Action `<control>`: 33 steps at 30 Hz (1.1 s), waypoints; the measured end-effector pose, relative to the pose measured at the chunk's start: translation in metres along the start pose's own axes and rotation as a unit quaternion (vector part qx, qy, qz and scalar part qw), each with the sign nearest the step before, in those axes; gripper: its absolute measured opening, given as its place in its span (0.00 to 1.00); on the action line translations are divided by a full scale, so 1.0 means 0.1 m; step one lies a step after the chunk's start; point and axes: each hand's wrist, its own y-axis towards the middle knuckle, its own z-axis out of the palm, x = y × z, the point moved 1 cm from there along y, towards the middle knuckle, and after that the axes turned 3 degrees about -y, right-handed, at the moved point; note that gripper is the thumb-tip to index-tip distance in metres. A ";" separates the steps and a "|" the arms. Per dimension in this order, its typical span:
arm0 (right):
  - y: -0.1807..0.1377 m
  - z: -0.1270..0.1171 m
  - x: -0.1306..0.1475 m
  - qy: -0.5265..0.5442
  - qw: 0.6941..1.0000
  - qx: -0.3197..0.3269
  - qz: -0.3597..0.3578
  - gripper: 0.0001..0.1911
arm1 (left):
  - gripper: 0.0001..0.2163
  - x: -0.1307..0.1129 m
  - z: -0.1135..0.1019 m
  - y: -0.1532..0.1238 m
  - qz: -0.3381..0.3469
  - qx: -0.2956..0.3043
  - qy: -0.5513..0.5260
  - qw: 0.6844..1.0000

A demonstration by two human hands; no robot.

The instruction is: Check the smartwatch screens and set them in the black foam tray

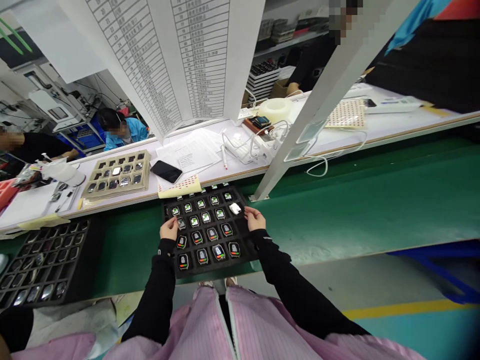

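Observation:
A black foam tray (245,246) holds rows of square smartwatch bodies, most with lit screens. My left hand (169,229) is at its left edge, thumb and forefinger closed at the rim of a smartwatch (181,223) with a dimmer screen. At the right edge is my right hand (255,219), fingers loosely bent and slightly apart, nothing visible between them. Just left of those fingertips, a smartwatch with a bright white face (235,208) sits askew in its slot. Nearer watches (218,252) show red-and-green bars; farther ones (201,203) show white and green.
Another black watch tray (84,260) lies to the left on the green bench (337,200). A raised white shelf holds a beige watch tray (116,175), a phone (166,171), papers and cables. A metal post (318,95) rises beyond my right hand. Other people sit across the bench.

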 end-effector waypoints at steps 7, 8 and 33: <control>-0.91 0.42 0.32 0.071 0.972 0.221 -0.023 0.24 | 0.29 -0.33 0.12 -0.59 -0.035 0.078 -0.230 0.969; -1.04 0.49 0.38 0.088 0.958 0.273 -0.018 0.27 | 0.31 -0.38 0.16 -0.69 -0.042 0.090 -0.251 0.963; -1.59 0.02 1.15 0.027 0.898 0.438 -0.015 0.24 | 0.28 -0.56 0.10 -1.57 -0.066 0.246 -0.323 0.911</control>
